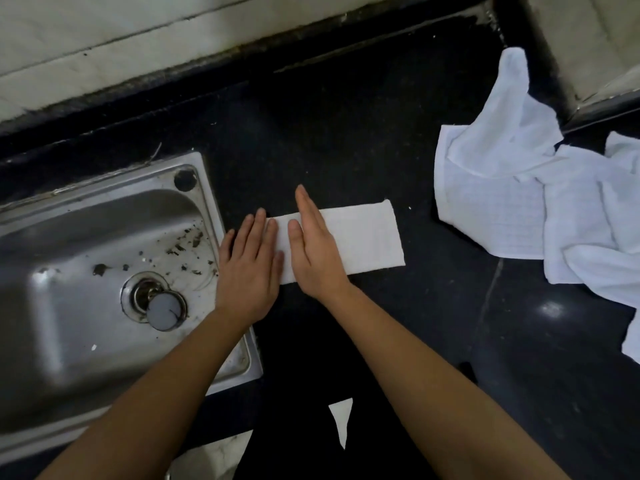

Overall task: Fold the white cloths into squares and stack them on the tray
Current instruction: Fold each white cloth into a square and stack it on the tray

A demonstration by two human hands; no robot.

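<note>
Head view: you are looking down on a black counter [346, 133], with both your forearms reaching in from below.
Strip: the folded cloth [360, 237] lies flat on the counter as a long white band just right of the sink, and its left end is under your hands.
Left: your left hand [249, 268] lies flat with the fingers straight and close together. The fingertips rest on the band's left end and nothing is gripped.
Right: your right hand [317, 251] presses flat on the band just beside the left one, fingers straight and together, gripping nothing.
Heap: the loose cloths [540, 202] lie crumpled at the counter's right side, well apart from the band.
Basin: the sink [52, 306] is steel, speckled with dark bits, with a grey plug [165, 310] at the drain.
</note>
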